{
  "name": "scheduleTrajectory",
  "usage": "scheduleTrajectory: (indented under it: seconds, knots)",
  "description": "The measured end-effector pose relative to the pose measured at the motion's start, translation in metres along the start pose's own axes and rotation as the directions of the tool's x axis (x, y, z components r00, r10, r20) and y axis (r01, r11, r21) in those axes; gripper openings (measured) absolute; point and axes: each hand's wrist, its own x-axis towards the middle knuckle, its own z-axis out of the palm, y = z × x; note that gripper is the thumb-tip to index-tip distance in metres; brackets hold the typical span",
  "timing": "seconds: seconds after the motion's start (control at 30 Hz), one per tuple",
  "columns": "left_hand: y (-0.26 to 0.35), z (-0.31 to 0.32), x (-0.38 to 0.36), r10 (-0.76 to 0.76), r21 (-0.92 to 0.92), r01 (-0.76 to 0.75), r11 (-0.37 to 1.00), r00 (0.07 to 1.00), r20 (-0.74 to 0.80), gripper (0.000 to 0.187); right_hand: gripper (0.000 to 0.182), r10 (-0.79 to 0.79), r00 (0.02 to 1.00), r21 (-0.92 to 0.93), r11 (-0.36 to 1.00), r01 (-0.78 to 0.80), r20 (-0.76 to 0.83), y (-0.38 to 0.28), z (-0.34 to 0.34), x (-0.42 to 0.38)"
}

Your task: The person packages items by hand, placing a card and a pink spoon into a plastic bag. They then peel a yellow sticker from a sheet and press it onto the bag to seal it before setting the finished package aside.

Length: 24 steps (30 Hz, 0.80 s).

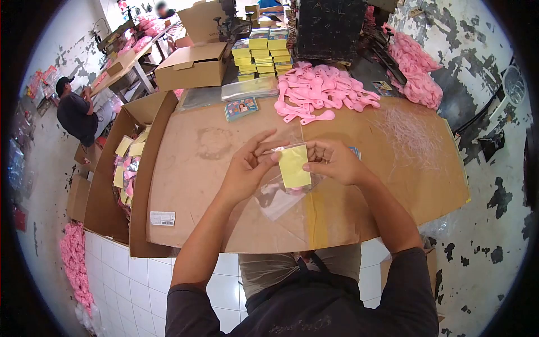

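Over the middle of the cardboard-covered table, my two hands hold a yellow card point(295, 167) together with a clear plastic bag point(278, 203). My left hand point(254, 167) pinches the card's left edge and the bag near its top between thumb and fingers. On the other side, my right hand point(336, 162) grips the right edge, thumb on the front and fingers curled behind. A bit of pink shows below the card inside the bag; the rest of it is hidden. Beside my right hand, a small blue printed card point(355, 151) is partly covered.
Ahead lie a heap of pink spoons point(331, 92), a stack of printed cards point(241, 109) and flat clear bags point(250, 88). An open cardboard box point(149, 146) of packed pieces stands left. Thin plastic strips point(410, 137) lie right. A person point(78, 115) sits far left.
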Motion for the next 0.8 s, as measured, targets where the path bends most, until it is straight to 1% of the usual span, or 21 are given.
scheduleTrajectory:
  seconds: [0.07,0.17,0.2,0.27,0.3,0.33,0.37,0.4,0.43,0.47,0.53,0.57,0.6,0.63,0.67,0.7,0.73,0.77,0.8]
  knots:
    - [0.006,0.009,-0.005,0.026,-0.082,-0.027,0.996,1.0,-0.013,0.04,0.038,-0.037,0.999,0.015,0.999,0.037,0.003,-0.01,0.002,-0.001]
    - [0.003,-0.016,-0.004,-0.189,0.17,0.161,0.972,0.967,0.169,0.028,0.036,-0.087,0.996,0.068,0.994,0.087,-0.001,-0.019,0.001,0.001]
    - [0.007,-0.017,-0.004,-0.169,0.153,0.144,0.978,0.972,0.162,0.023,0.035,-0.101,0.994,0.027,0.994,0.102,-0.053,-0.018,-0.002,0.001]
    - [0.016,-0.04,-0.001,-0.084,0.221,0.078,0.972,0.996,0.02,0.025,0.035,-0.136,0.979,-0.057,0.99,0.129,-0.154,-0.016,-0.017,-0.001]
    - [0.02,-0.056,0.0,-0.036,0.259,0.047,0.965,0.998,-0.047,0.026,0.034,-0.096,0.979,-0.225,0.973,0.054,-0.18,-0.018,-0.029,-0.004]
    - [0.02,-0.075,0.001,0.12,0.163,-0.088,0.983,0.973,-0.196,0.031,0.033,-0.06,0.975,-0.384,0.923,-0.026,-0.212,-0.02,-0.043,-0.01]
    - [0.02,-0.091,0.003,0.25,0.087,-0.235,0.968,0.901,-0.353,0.037,0.033,-0.03,0.968,-0.529,0.842,-0.111,-0.251,-0.021,-0.055,-0.017]
    - [0.032,-0.095,0.005,0.318,-0.017,-0.382,0.924,0.792,-0.52,0.042,0.034,-0.086,0.957,-0.595,0.797,-0.102,-0.279,-0.017,-0.066,-0.025]
    - [0.044,-0.095,0.006,0.34,-0.089,-0.531,0.843,0.653,-0.677,0.048,0.034,-0.143,0.943,-0.658,0.747,-0.097,-0.301,-0.009,-0.075,-0.032]
    - [0.045,-0.091,0.006,0.312,-0.148,-0.531,0.834,0.676,-0.667,0.049,0.035,-0.2,0.927,-0.715,0.693,-0.096,-0.318,-0.001,-0.082,-0.038]
    - [0.041,-0.078,0.007,0.255,-0.264,-0.522,0.811,0.722,-0.643,0.05,0.034,-0.232,0.934,-0.772,0.632,-0.068,-0.273,0.009,-0.09,-0.047]
    - [0.016,-0.081,0.01,0.311,-0.079,-0.404,0.911,0.8,-0.513,0.049,0.034,-0.246,0.937,-0.798,0.6,-0.053,-0.247,0.013,-0.093,-0.051]
    - [-0.009,-0.083,0.011,0.323,0.133,-0.294,0.946,0.872,-0.367,0.049,0.034,-0.227,0.944,-0.787,0.614,-0.051,-0.238,0.019,-0.095,-0.053]
    - [-0.006,-0.054,0.01,0.185,0.31,-0.077,0.947,0.924,-0.336,0.045,0.034,-0.211,0.951,-0.776,0.629,-0.046,-0.228,0.024,-0.097,-0.054]
    - [-0.004,-0.021,0.009,0.036,0.478,0.135,0.868,0.943,-0.33,0.041,0.035,-0.196,0.956,-0.764,0.644,-0.042,-0.218,0.028,-0.098,-0.053]
    - [-0.023,-0.015,0.009,0.108,0.623,0.019,0.782,0.98,-0.166,0.037,0.034,-0.146,0.962,-0.735,0.674,-0.074,-0.23,0.028,-0.097,-0.052]
    - [-0.033,-0.008,0.01,0.153,0.732,-0.114,0.672,0.988,0.014,0.032,0.033,-0.096,0.966,-0.706,0.699,-0.108,-0.242,0.027,-0.096,-0.05]
    - [-0.042,-0.004,0.009,0.187,0.797,-0.177,0.577,0.979,0.082,0.032,0.033,-0.043,0.967,-0.677,0.721,-0.145,-0.253,0.027,-0.096,-0.05]
    - [-0.041,0.004,0.007,0.213,0.847,-0.238,0.475,0.965,0.152,0.031,0.031,-0.057,0.96,-0.618,0.775,-0.132,-0.275,0.031,-0.098,-0.05]
